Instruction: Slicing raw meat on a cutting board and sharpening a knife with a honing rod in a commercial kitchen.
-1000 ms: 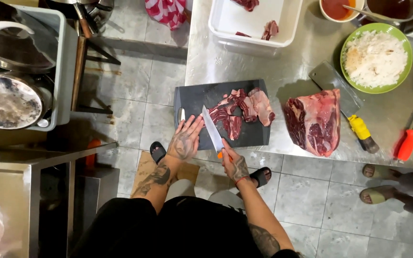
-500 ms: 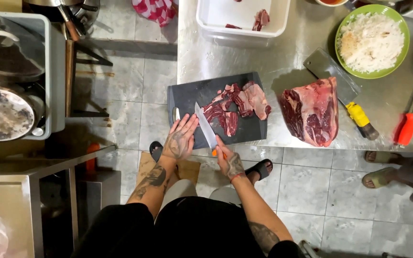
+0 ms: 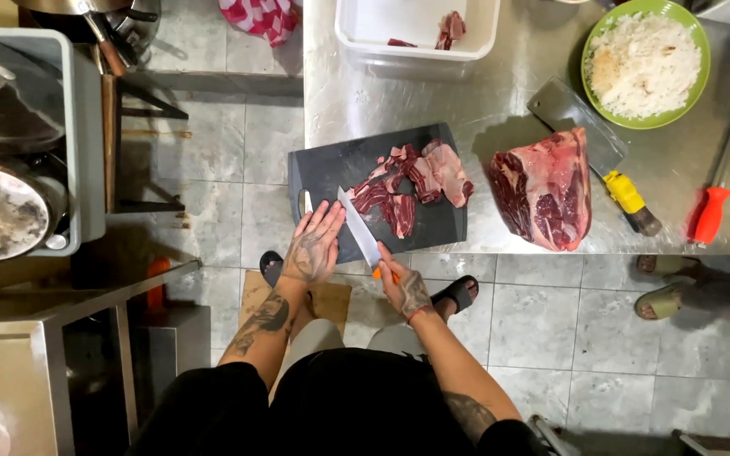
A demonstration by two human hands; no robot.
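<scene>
My right hand (image 3: 402, 287) grips the orange handle of a knife (image 3: 360, 228), whose blade points up and left over a dark cutting board (image 3: 331, 165). My left hand (image 3: 313, 245) rests flat with fingers spread on the board's near edge, just left of the blade. Cut pieces of red meat (image 3: 411, 181) lie on the board's right half, beyond the knife tip.
A large slab of raw meat (image 3: 547, 190) lies on the steel table (image 3: 500, 110) beside a cleaver (image 3: 585, 127). Behind are a white tub (image 3: 356, 34), a green bowl of white food (image 3: 644, 63), an orange-handled tool (image 3: 716, 203). Pots (image 3: 2, 215) stand left. Another person's sandalled feet (image 3: 665, 283) are at right.
The camera view has shifted a little. My hands and the knife stay in nearly the same pose at the board's near edge, the blade tilting slightly.
</scene>
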